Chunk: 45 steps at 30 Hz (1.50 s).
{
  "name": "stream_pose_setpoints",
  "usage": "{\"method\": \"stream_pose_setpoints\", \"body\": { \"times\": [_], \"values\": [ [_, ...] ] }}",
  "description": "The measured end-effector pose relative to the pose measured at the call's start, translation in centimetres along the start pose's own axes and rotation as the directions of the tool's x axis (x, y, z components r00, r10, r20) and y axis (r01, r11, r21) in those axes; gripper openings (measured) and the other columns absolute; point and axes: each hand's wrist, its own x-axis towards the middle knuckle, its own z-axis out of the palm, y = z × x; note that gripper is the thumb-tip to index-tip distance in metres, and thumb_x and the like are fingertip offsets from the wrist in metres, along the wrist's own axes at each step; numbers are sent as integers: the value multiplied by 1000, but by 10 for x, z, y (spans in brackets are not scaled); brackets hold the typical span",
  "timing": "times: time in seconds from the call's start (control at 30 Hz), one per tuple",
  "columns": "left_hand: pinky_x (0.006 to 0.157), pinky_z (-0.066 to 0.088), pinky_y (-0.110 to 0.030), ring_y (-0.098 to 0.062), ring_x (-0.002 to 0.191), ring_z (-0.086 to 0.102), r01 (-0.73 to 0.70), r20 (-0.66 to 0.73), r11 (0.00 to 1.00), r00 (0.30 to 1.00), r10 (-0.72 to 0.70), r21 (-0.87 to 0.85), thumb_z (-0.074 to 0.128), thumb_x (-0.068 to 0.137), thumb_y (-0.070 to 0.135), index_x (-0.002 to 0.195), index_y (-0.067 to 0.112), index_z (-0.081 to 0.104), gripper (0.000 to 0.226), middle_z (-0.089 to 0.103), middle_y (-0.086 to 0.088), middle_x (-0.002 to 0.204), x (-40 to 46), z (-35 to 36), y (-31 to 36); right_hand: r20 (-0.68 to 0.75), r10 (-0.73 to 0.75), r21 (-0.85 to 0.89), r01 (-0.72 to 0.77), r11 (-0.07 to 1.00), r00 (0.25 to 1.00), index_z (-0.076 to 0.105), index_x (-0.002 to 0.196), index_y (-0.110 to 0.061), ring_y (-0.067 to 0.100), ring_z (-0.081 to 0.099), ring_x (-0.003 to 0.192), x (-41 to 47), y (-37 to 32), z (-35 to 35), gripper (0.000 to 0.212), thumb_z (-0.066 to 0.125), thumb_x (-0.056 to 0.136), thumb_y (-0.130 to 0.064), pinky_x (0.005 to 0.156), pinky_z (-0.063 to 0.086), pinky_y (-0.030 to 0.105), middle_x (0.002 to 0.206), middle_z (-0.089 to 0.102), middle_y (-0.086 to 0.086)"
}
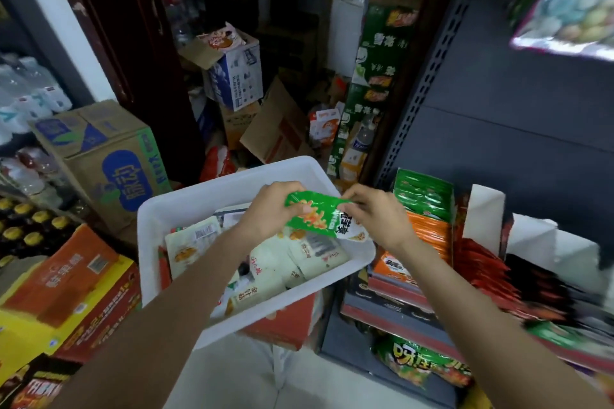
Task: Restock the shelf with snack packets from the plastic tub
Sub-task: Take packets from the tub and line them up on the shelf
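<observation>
Both hands held one green snack packet (317, 216) above the far right part of the white plastic tub (156, 226). The left hand (272, 209) had its fingers curled over the packet's left end, the thumb underneath, gripping it. The right hand (375, 212) pinched the packet's right edge, its fingers bent and close together. The packet lay tilted, its green end up to the left and its white end down toward the tub's right rim.

The tub sat in the middle of the scene on a red carton (285, 322). It held a loose heap of pale cream packets (299, 259), some overlapping, one with a barcode showing near the left wall.

To the right stood the dark shelf (498, 129). On it, open display boxes held upright rows of green packets (422, 196), orange packets (428, 232) and red packets (481, 262). A lower shelf level held a green bag (422, 359).

Both forearms reached in from the near edge, the left one long and diagonal, the right one angled in from the near right, wrists meeting over the tub.
</observation>
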Motion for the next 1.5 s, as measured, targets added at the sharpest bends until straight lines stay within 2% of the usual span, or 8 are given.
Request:
{"method": "stream_pose_setpoints", "body": {
  "times": [0.1, 0.2, 0.3, 0.57, 0.9, 1.03, 1.23, 1.5],
  "values": [
    [64, 42, -29, -13, 67, 57, 8, -78, 989, 997, -19, -146, 72, 82, 22, 74, 25, 56, 18, 61, 4, 70, 16, 23, 24, -335, 249, 125, -219, 968, 909, 47, 132, -13, 26, 49, 120, -15, 24, -22, 62, 71, 81, -38, 100, 40, 42, 127, 56, 10],
    [64, 45, -33, -11, 65, 55, 49, -50, 933, 996, -72, -356, 73, 81, 21, 72, 23, 54, 21, 57, 5, 67, 31, 58, 53, -86, 620, 727, -376, 575, 780, 20, 148, -10, 28, 37, 134, -33, 51, -51, 97, 75, 74, -40, 106, 38, 43, 146, 37, 11],
    [78, 50, -38, -21, 83, 63, 120, 79, 859, 993, -93, -497, 71, 82, 18, 79, 22, 57, 15, 65, -2, 83, 40, 107, 95, 164, 593, 955, -278, 106, 788, 55, 118, -8, 28, 57, 113, -61, 85, -85, 47, 70, 80, -33, 90, 51, 36, 114, 63, 12],
    [68, 54, -30, -12, 75, 64, 188, 249, 718, 968, -21, -671, 67, 82, 4, 88, 16, 55, 19, 65, -2, 94, 55, 240, 207, 173, 583, 985, -149, -89, 794, 60, 109, -10, 22, 69, 85, -136, 178, -178, 33, 60, 86, -35, 76, 59, 34, 103, 69, 12],
    [77, 48, -27, -16, 84, 63, 23, 150, 953, 988, 24, -302, 82, 69, 28, 93, 16, 60, 35, 67, -4, 95, 71, 350, 265, -186, 573, 790, -226, 570, 798, 66, 96, -5, 1, 65, 62, -182, 277, -245, 10, 63, 88, -9, 60, 57, 23, 75, 68, -1],
    [92, 36, -16, -14, 112, 54, -163, 79, 978, 982, 174, -132, 69, 84, 15, 125, 12, 54, 44, 60, -4, 122, 72, 359, 279, -417, 442, 320, -326, 889, 794, 47, 58, -14, 5, 40, 51, -181, 301, -246, 38, 64, 88, -28, 51, 41, 20, 52, 45, 0],
    [90, 46, -18, -9, 100, 62, -264, 109, 959, 955, 275, -106, 65, 86, 10, 119, 16, 59, 34, 66, 0, 109, 73, 368, 285, -276, 239, 28, -241, 970, 931, 68, 111, -10, 25, 61, 86, -183, 308, -226, 30, 59, 90, -29, 70, 37, 21, 95, 66, 10],
    [91, 47, -30, -20, 101, 63, -206, 221, 969, 960, 173, 136, 58, 92, 21, 112, 11, 68, 24, 69, -6, 110, 74, 382, 266, -133, 265, -77, -276, 958, 955, 67, 109, -15, 23, 60, 96, -184, 321, -220, 20, 58, 91, -16, 83, 45, 28, 105, 64, 6]
  ]
}}
